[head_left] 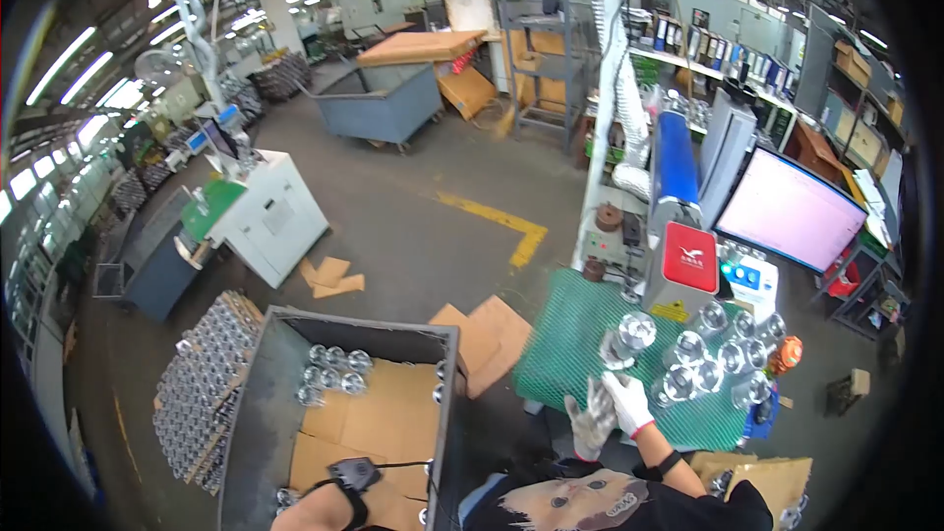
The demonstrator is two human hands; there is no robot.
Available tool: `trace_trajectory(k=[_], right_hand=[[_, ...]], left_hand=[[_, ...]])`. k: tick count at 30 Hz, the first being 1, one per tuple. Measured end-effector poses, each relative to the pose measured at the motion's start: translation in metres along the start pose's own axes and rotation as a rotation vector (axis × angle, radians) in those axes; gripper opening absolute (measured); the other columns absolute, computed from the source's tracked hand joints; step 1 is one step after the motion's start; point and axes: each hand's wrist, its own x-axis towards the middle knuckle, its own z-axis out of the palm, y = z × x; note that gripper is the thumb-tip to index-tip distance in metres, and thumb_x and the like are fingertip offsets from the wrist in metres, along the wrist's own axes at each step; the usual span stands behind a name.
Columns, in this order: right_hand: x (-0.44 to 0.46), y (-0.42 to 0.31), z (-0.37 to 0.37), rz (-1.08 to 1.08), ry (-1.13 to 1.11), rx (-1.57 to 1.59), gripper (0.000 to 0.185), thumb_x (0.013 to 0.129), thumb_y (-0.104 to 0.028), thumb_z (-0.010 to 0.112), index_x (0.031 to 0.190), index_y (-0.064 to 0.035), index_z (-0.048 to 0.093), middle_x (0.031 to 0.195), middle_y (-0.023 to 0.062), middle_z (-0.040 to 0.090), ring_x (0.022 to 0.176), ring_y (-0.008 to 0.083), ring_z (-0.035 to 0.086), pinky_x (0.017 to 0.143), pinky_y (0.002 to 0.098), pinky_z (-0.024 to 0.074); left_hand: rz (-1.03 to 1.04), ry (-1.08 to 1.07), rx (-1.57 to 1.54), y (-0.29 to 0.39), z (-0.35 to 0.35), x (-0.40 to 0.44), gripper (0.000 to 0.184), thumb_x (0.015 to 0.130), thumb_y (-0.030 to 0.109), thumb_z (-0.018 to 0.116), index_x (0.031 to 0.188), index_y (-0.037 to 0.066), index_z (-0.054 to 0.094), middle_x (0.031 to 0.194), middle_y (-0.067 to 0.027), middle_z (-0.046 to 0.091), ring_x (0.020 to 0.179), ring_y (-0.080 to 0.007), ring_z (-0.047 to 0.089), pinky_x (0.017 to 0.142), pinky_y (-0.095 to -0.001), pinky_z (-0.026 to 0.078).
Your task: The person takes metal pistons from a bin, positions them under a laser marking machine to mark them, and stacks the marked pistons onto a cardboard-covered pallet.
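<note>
My left hand (590, 420), in a pale, dirt-marked glove, is over the front edge of the green mesh mat (556, 359), fingers spread and nothing visible in them. Beside it on the right is my right hand (627, 401), in a white glove with a red cuff edge, its fingers stretched up toward a shiny rounded part (636, 331). Whether those fingertips touch anything is unclear. Several similar shiny parts (708, 374) stand to the right on the mat. Behind the rounded part is a machine head with a red front panel (690, 261).
At the left, a grey bin (359, 323) holds cardboard and several shiny parts. Stacked parts (206, 383) lie beyond it. A monitor (792, 206) and an orange object (787, 354) are at the right. A blue-grey cart (379, 113) stands farther back.
</note>
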Motion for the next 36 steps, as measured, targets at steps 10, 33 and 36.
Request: trace_trajectory(k=[10, 33, 36], right_hand=[[-0.007, -0.005, 0.034, 0.054, 0.015, -0.066, 0.03, 0.095, -0.024, 0.067, 0.098, 0.0052, 0.069, 0.081, 0.0033, 0.067, 0.069, 0.0089, 0.057, 0.062, 0.0262, 0.047], [0.001, 0.01, 0.033, -0.024, -0.06, -0.16, 0.03, 0.096, -0.023, 0.065, 0.097, 0.0067, 0.068, 0.084, 0.0056, 0.068, 0.073, 0.0099, 0.058, 0.066, 0.0275, 0.048], [0.006, 0.018, 0.036, -0.041, -0.075, -0.169, 0.028, 0.095, -0.022, 0.066, 0.095, 0.0062, 0.068, 0.083, 0.0061, 0.068, 0.072, 0.0102, 0.058, 0.065, 0.0278, 0.0479]], left_hand=[[-0.249, 0.522, -1.066, -0.101, 0.075, -0.004, 0.025, 0.095, 0.028, 0.056, 0.091, 0.003, 0.06, 0.099, -0.0191, 0.066, 0.105, -0.0373, 0.056, 0.088, -0.0495, 0.044], [-0.424, 0.157, -1.561, -0.1, 0.109, 0.007, 0.049, 0.108, 0.033, 0.039, 0.133, -0.008, 0.045, 0.131, -0.0188, 0.055, 0.125, -0.0239, 0.051, 0.103, -0.0403, 0.041], [-0.39, 0.175, -1.555, -0.101, 0.114, 0.012, 0.049, 0.108, 0.034, 0.038, 0.132, -0.008, 0.046, 0.13, -0.0184, 0.055, 0.122, -0.0237, 0.052, 0.102, -0.0401, 0.042]])
